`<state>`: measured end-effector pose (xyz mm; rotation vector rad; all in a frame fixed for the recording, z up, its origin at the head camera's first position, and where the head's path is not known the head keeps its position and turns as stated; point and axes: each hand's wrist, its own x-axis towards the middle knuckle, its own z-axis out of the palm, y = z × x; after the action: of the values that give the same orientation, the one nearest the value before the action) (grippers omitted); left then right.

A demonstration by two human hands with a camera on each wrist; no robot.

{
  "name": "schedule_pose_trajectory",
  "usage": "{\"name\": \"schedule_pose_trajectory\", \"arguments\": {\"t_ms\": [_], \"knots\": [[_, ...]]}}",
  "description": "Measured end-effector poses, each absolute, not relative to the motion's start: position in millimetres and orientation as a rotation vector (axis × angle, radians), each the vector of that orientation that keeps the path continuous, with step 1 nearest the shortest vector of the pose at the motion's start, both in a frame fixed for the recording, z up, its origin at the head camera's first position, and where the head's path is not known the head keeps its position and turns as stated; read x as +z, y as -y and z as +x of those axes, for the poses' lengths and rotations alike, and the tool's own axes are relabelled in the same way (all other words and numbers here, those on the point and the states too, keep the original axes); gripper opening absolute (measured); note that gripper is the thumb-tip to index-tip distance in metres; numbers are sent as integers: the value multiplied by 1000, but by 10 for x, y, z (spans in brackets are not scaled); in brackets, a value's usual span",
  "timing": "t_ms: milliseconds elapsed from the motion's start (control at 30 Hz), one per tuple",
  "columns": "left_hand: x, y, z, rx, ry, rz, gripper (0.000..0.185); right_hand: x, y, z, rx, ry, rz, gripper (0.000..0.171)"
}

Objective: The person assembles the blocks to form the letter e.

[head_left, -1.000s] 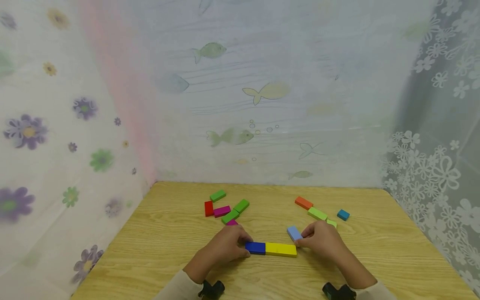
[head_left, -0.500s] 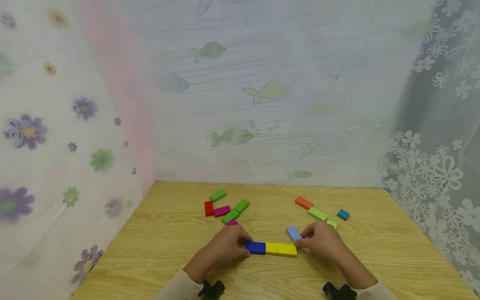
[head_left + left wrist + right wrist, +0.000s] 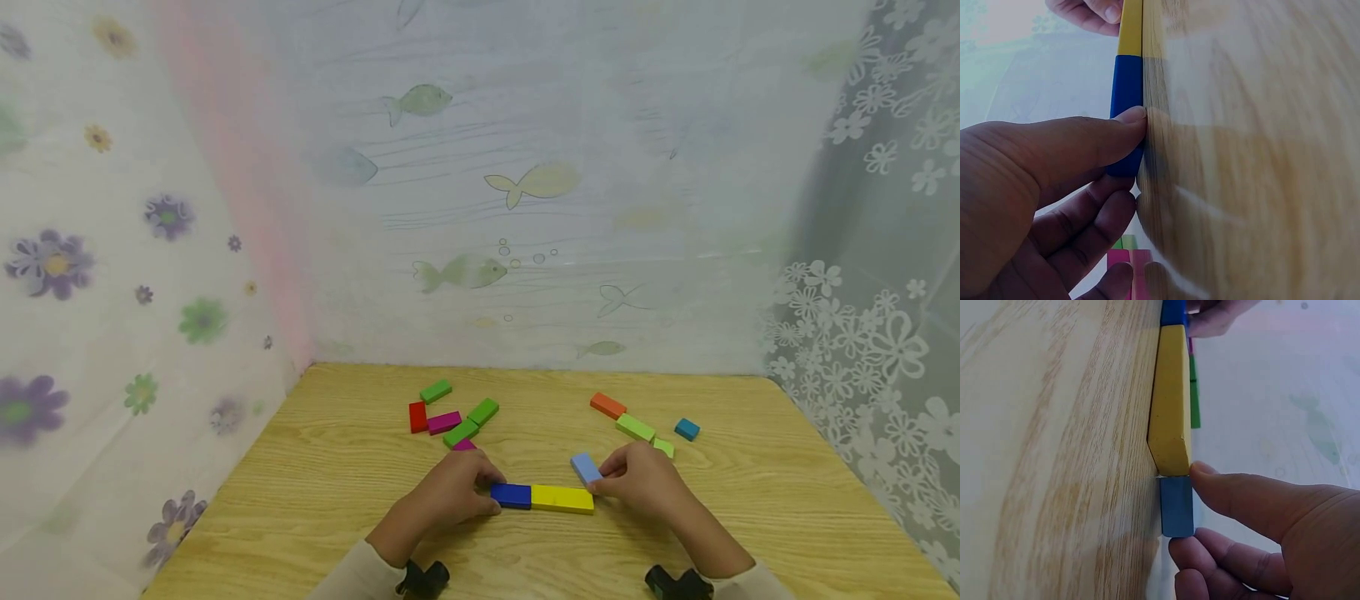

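Observation:
My left hand [image 3: 454, 490] pinches the left part of a dark blue block [image 3: 512, 497], thumb on the near side, as the left wrist view shows. End to end with it lies a yellow block [image 3: 562, 499], flat on the table. At the yellow block's right end, my right hand [image 3: 643, 482] pinches a light blue block [image 3: 586, 469] between thumb and fingers. The light blue block slants away from me toward the left. In the right wrist view its end [image 3: 1177, 506] appears right by the yellow block's corner; whether they touch I cannot tell.
Beyond my left hand lie a red block [image 3: 417, 417], a magenta block [image 3: 445, 422] and several green blocks [image 3: 483, 411]. Past my right hand are an orange block [image 3: 607, 406], light green blocks [image 3: 635, 428] and a small teal block [image 3: 686, 429]. Patterned curtains surround the wooden table [image 3: 300, 483].
The far end of the light blue block has shifted slightly to the left under my right hand. My left hand, the dark blue block and the yellow block stay put.

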<state>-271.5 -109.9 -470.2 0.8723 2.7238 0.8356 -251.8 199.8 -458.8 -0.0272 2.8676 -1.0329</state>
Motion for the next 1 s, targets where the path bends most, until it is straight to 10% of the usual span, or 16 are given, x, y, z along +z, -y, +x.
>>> {"name": "schedule_pose_trajectory", "arguments": {"t_ms": [1000], "knots": [[-4693,1099,-2703,852,-2718,886,28,-4598,-1996,-2518,-1054,-2859,-72,24]]}}
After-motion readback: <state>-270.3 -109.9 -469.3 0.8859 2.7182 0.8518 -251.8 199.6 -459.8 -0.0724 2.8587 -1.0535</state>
